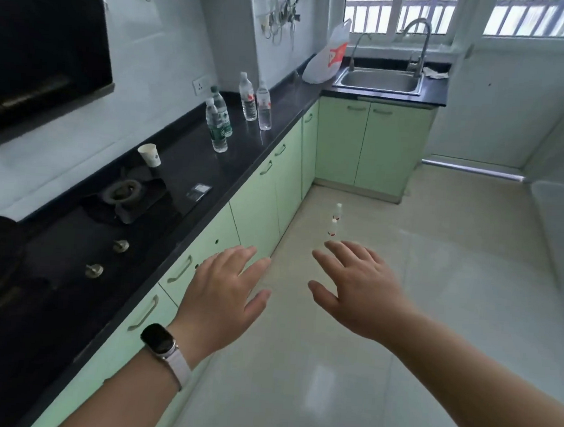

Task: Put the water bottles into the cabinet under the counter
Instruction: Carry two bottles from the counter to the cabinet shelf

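Several clear water bottles stand upright on the black counter (184, 161): two with green labels (218, 123) and two with red labels (257, 101). Two more small bottles (335, 220) stand on the floor beyond my right hand. The pale green cabinet doors (258, 198) under the counter are all closed. My left hand (224, 292), with a watch on the wrist, hovers in front of the cabinet doors, fingers spread and empty. My right hand (358, 290) is held out over the floor, also spread and empty.
A paper cup (150, 155) and a gas hob (123, 200) with knobs are on the counter. A steel sink (379, 80) with a tap and a plastic bag (328, 56) are in the far corner. The tiled floor (418, 287) stretches to the right.
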The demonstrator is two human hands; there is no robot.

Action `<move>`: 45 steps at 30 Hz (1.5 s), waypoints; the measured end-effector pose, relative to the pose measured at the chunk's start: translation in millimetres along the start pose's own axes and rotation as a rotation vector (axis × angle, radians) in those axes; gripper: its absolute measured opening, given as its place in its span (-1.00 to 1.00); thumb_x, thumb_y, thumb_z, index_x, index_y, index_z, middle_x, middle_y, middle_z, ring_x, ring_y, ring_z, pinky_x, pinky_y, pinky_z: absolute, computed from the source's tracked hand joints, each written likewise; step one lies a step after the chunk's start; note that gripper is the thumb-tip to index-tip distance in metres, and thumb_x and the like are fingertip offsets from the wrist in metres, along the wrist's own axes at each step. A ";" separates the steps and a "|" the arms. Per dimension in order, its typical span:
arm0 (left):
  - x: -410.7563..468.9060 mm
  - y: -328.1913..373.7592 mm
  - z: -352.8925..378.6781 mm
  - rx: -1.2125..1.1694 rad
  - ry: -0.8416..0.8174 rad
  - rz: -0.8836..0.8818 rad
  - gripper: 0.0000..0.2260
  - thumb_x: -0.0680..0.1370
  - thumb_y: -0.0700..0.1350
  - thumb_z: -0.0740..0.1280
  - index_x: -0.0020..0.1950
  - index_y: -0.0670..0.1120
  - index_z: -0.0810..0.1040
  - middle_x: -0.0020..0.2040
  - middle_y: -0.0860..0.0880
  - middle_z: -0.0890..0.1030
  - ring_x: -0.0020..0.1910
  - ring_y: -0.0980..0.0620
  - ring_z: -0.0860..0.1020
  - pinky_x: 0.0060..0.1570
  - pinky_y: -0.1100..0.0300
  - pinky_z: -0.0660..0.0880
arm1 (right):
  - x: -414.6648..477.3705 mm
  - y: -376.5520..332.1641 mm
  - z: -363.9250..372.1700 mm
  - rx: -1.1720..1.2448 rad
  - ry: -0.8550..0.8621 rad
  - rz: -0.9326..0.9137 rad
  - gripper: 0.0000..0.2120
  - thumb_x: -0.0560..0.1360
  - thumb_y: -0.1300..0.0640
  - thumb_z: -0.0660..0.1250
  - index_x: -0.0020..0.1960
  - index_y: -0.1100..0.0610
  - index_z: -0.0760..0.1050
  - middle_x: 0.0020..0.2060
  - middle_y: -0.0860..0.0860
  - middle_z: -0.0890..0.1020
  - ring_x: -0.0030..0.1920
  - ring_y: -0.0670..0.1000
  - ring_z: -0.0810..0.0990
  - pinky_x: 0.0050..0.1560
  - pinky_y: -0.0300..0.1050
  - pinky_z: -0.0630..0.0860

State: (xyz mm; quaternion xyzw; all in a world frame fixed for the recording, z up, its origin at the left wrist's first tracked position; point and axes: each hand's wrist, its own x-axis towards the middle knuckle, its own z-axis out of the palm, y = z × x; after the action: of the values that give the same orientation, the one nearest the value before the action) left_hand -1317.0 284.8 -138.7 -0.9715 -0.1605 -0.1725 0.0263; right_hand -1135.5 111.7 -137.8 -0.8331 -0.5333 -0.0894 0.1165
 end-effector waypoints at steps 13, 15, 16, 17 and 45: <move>120.2 -64.8 60.2 -0.041 0.029 0.000 -0.58 0.54 0.13 0.22 0.29 -0.03 0.58 0.25 -0.10 0.60 0.25 -0.15 0.55 0.20 -0.11 0.49 | 125.3 57.6 22.0 -0.073 0.002 0.009 -0.48 0.52 -0.25 0.13 0.31 0.04 0.52 0.24 0.06 0.59 0.25 0.16 0.54 0.25 0.08 0.45; 143.8 -89.6 68.5 -0.028 0.044 -0.010 -0.59 0.54 0.13 0.22 0.27 -0.04 0.60 0.24 -0.10 0.61 0.24 -0.15 0.56 0.20 -0.10 0.49 | 162.3 61.1 32.6 -0.073 -0.006 -0.005 -0.48 0.52 -0.24 0.13 0.30 0.04 0.52 0.23 0.06 0.59 0.25 0.16 0.54 0.24 0.09 0.46; 156.0 -103.5 71.5 -0.020 0.048 -0.013 -0.58 0.54 0.13 0.22 0.27 -0.05 0.60 0.23 -0.10 0.61 0.24 -0.16 0.56 0.19 -0.10 0.49 | 181.2 61.3 37.8 -0.072 -0.007 -0.015 -0.48 0.52 -0.24 0.13 0.30 0.05 0.52 0.23 0.06 0.59 0.24 0.16 0.54 0.23 0.08 0.46; 168.9 -118.7 73.9 -0.013 0.048 -0.017 -0.58 0.54 0.13 0.21 0.27 -0.05 0.61 0.23 -0.11 0.61 0.24 -0.16 0.56 0.19 -0.12 0.50 | 200.8 60.6 42.9 -0.073 -0.005 -0.030 -0.48 0.52 -0.24 0.13 0.29 0.05 0.53 0.22 0.06 0.60 0.23 0.16 0.55 0.22 0.08 0.47; 435.4 -292.6 162.0 0.108 0.010 -0.091 -0.58 0.54 0.06 0.29 0.35 -0.08 0.58 0.29 -0.15 0.59 0.30 -0.19 0.53 0.25 -0.16 0.48 | 543.5 163.7 133.9 -0.019 -0.005 -0.203 -0.47 0.53 -0.23 0.15 0.37 0.05 0.47 0.28 0.06 0.56 0.28 0.17 0.51 0.27 0.09 0.43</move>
State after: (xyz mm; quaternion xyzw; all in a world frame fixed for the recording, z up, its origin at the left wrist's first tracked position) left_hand -970.9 711.0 -142.5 -0.9595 -0.2133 -0.1694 0.0717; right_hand -757.7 556.0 -133.6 -0.7761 -0.6143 -0.1039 0.0977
